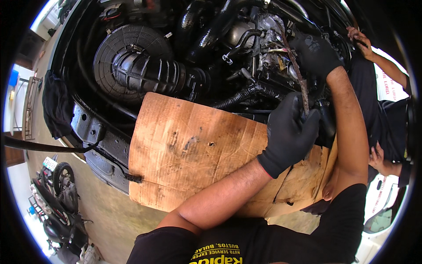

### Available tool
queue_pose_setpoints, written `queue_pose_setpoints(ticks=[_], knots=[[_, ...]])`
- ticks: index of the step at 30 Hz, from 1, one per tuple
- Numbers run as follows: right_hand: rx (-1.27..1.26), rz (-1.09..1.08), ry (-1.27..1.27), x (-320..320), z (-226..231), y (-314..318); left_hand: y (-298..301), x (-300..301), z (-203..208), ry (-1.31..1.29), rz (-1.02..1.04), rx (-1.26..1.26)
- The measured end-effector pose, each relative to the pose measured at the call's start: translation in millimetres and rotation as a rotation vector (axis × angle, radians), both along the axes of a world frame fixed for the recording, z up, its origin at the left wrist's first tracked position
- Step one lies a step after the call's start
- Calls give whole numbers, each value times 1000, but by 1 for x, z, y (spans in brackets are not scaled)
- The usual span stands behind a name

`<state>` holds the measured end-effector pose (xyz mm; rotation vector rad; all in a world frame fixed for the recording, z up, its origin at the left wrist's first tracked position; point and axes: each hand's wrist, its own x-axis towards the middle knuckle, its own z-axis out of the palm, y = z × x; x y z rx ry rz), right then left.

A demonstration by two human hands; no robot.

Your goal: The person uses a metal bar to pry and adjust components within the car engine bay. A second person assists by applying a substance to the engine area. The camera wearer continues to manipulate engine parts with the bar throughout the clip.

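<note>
A long, thin rusty metal bar (303, 84) slants across the engine (269, 37), its far part among the metal parts and hoses. My left hand (290, 136), in a black glove, grips the near end between thumb and fingers, above the cardboard. Farther in, my right hand (317, 53), also gloved in black, reaches over the engine just right of the bar. Its back faces up and its fingertips are hidden, so whether it grips anything does not show.
A stained cardboard sheet (193, 145) covers the front edge of the engine bay. A ribbed black intake duct (151, 72) lies left. Another person's hands (361, 43) show at the right edge. Motorcycles (66, 211) stand at lower left.
</note>
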<state>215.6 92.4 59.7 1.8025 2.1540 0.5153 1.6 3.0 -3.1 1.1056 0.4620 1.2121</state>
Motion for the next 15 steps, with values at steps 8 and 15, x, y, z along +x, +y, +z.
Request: queue_pose_setpoints(ticks=[8, 15], knots=[[185, -16, -22, -5, -20, 8, -1, -1, 1, 11, -79, -94], [44, -37, 41, 11, 3, 3, -1, -1, 0, 5, -6, -26]])
